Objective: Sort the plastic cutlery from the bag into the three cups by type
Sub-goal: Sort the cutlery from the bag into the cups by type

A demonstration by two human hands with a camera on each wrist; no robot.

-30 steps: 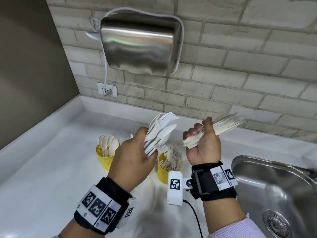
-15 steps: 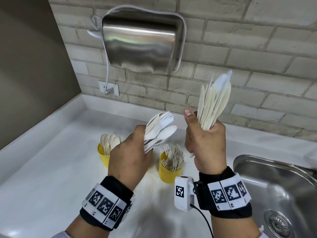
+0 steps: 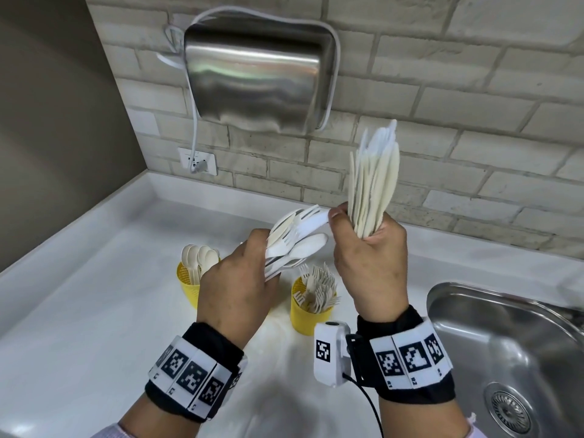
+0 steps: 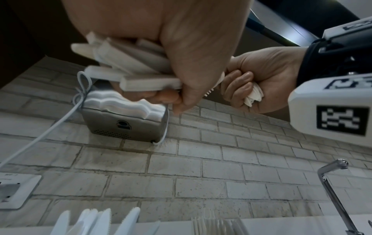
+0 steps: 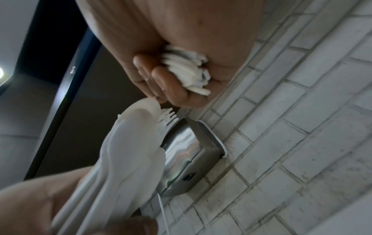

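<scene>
Change: right hand (image 3: 368, 267) has turned its knife bundle (image 3: 373, 175) from slanting sideways to upright; hands have come closer together
Left hand: left hand (image 3: 235, 289) raised over the counter (image 3: 79, 311), fingers curled round mixed cutlery (image 3: 295, 241) of spoons, forks and a knife, fanned toward the right
Right hand: fist wrapped round the knife bundle's handles, blades up; thumb and fingertip at the tip of one piece in the mixed cutlery, contact looks like a pinch
Fork cup: yellow fork cup (image 3: 308, 316) stands below and between the hands, tines up
Spoon cup: yellow spoon cup (image 3: 187, 286) stands left of it, partly behind the left hand
Third cup: knife blades at the bottom edge of the left wrist view; cup itself hidden
Sink: steel sink (image 3: 505, 343) to the right
Wall: hand dryer (image 3: 259, 80) on brick, socket (image 3: 197, 160) below left
</scene>
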